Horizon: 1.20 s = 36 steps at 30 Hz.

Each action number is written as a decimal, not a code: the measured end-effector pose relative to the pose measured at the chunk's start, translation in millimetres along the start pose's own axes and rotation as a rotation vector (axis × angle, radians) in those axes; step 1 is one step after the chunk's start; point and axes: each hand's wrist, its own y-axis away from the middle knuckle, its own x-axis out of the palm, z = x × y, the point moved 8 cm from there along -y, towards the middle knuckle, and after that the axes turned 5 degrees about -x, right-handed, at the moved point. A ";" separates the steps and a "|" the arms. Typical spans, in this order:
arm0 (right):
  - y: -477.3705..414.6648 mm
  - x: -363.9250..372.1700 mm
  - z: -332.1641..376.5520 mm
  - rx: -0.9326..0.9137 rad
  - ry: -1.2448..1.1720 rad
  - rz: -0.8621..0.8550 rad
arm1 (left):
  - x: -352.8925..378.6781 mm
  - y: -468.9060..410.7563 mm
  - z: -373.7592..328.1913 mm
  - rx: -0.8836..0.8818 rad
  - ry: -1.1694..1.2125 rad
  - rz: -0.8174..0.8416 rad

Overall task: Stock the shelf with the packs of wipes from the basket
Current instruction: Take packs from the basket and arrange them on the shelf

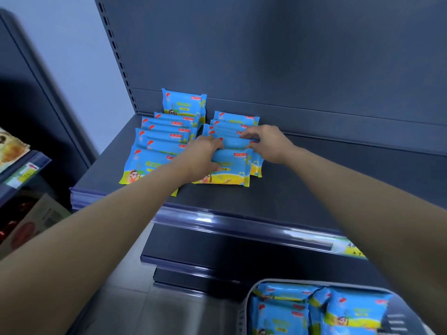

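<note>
Both hands on the front pack point(228, 169) of the right row of wipes on the shelf point(302, 189): left hand point(203, 153) grasps its left end, right hand point(266, 141) its top right edge w/ fingers curled on it. Left row point(159, 143) sits just beside, overlapping packs leaning back toward the rear panel, the left forearm crossing its front pack. Basket point(251, 301) bottom right, below shelf level, holds more packs point(314, 310); other goods on the neighbouring shelf point(21, 170) far left.

Dark shelf point(302, 180) with two rows of wipes packs point(167, 131).
</note>
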 end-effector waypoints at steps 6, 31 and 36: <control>16.0 -17.9 -3.8 0.064 0.037 -0.151 | 7.2 -11.6 0.4 0.007 -0.115 -0.051; 315.3 -31.8 -13.2 -0.186 0.459 -0.263 | 75.2 177.6 -199.0 0.377 0.023 -0.184; 369.2 15.6 -58.0 -0.108 0.461 -0.081 | 150.9 204.7 -209.3 0.286 0.014 0.000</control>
